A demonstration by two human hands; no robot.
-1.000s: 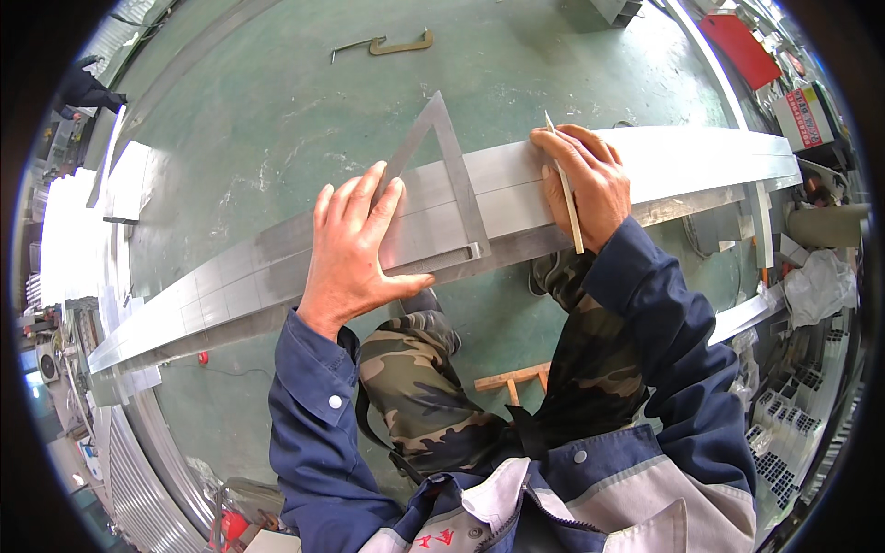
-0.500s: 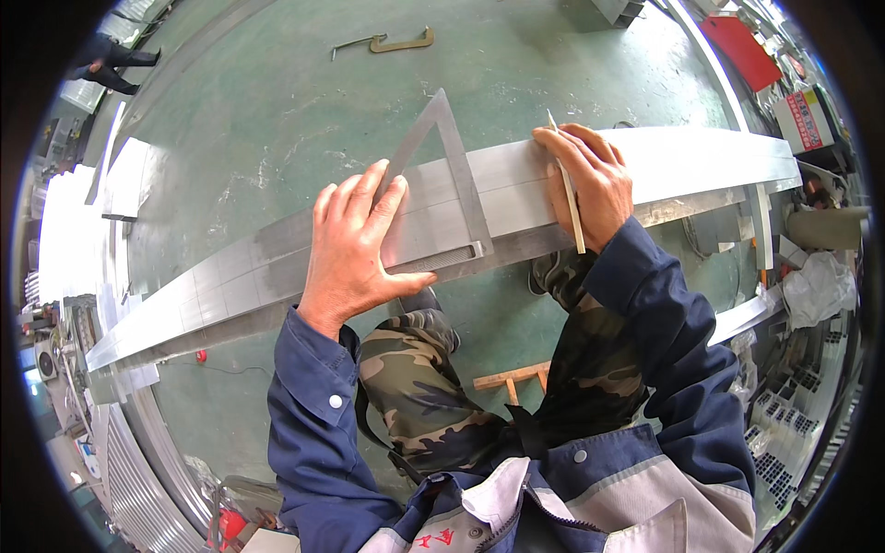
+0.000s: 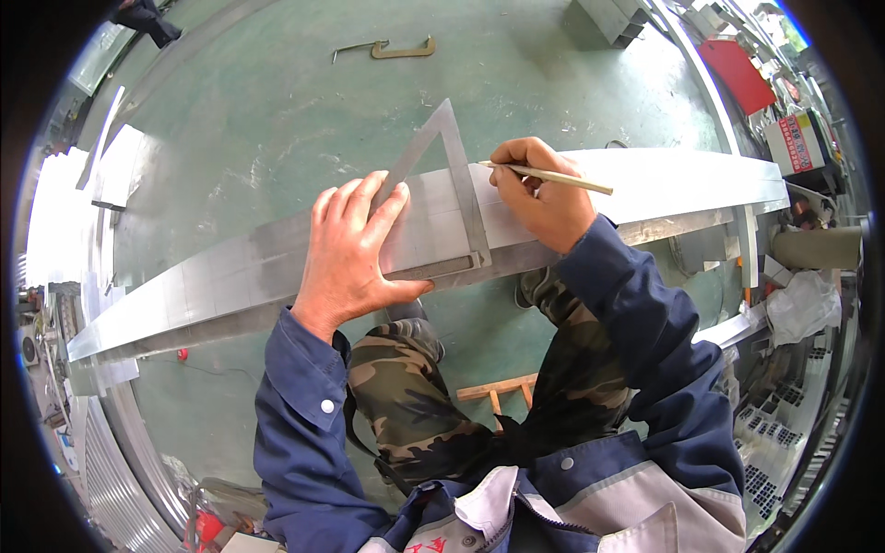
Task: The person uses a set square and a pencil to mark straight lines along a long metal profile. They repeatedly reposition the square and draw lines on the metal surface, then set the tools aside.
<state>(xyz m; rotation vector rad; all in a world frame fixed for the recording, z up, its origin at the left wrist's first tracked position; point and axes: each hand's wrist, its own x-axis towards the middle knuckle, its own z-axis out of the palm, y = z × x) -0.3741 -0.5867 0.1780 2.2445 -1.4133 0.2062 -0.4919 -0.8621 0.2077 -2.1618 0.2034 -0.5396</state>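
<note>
A long silvery metal profile (image 3: 636, 180) lies across in front of me, with thin lines drawn across its face. A grey metal triangle square (image 3: 467, 203) rests on it, its pointed corner reaching past the far edge. My left hand (image 3: 355, 249) lies spread on the square's left side and the metal, its thumb stretched along the square's near edge. My right hand (image 3: 544, 194) pinches a pale pencil (image 3: 572, 179). The pencil's tip is close to the square's right edge, near the profile's far side; whether it touches the metal I cannot tell.
A brass-coloured C-clamp (image 3: 403, 49) lies on the green floor beyond the profile. Below the profile, between my legs, is a wooden stool (image 3: 498, 391). Stacked metal profiles (image 3: 129, 479) stand at the left, and a red panel (image 3: 737, 76) at the far right. Another person's legs (image 3: 152, 23) show at far left.
My right hand has moved left toward the square, and the pencil has swung from steep to nearly level, its tip now pointing left. My left hand stays on the square.
</note>
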